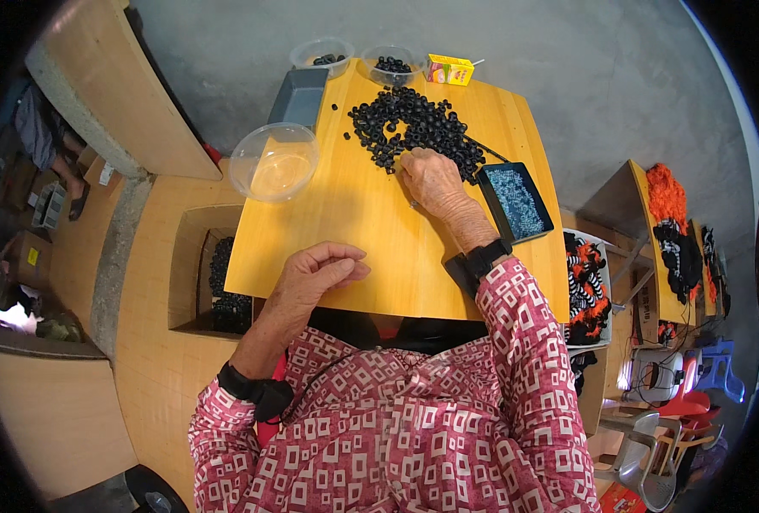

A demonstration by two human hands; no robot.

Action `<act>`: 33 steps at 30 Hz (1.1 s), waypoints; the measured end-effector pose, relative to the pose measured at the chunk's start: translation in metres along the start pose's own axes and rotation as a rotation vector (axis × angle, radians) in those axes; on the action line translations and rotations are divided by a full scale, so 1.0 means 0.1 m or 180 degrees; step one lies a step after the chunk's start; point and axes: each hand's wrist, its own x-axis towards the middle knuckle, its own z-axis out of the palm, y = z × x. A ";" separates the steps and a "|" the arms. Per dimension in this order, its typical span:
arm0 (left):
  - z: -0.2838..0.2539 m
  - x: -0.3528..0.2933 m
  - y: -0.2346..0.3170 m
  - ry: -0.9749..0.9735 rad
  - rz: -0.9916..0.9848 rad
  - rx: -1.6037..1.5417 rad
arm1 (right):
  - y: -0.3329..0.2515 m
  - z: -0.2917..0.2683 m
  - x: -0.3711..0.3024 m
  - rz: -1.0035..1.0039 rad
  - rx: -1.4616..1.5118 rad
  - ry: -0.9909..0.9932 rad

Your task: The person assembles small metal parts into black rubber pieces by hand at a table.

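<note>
A heap of small black beads (431, 120) is spread over the far part of the yellow wooden table (328, 231). My right hand (435, 181) is at the near edge of this heap. Its fingertips are drawn together, and what they hold is hidden or too small to name. A tiny shiny bit lies just below that hand. Over the table's near edge, my left hand (315, 272) has curled fingers with the thumb close to them; anything between them cannot be made out. Right of the heap sits a dark tray (516, 203) of small pale blue-grey pieces.
A clear round bowl (274, 162) and a grey tray (299, 98) stand at the left. Two clear tubs, one the right tub (392, 65), hold black pieces at the back, beside a yellow drink carton (450, 70). Boxes (213, 269) flank the table below.
</note>
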 end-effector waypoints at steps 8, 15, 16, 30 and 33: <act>0.05 0.38 -0.01 0.0049 0.0069 -0.0108 | -0.22 -0.45 -0.21 0.0083 0.0688 0.0450; 0.26 0.52 -0.14 0.0049 -0.0139 -0.0398 | -0.73 -0.56 -0.69 -0.0018 0.2092 0.0705; 0.26 0.52 -0.18 0.0041 -0.0148 -0.0388 | -0.76 -0.57 -0.74 -0.0003 0.2092 0.0712; 0.22 0.51 -0.30 -0.0210 -0.0134 -0.0576 | -0.82 -0.62 -0.89 0.0430 0.2640 0.0195; 0.21 0.51 -0.29 -0.0208 -0.0113 -0.0425 | -0.82 -0.62 -0.89 0.0476 0.2712 0.0183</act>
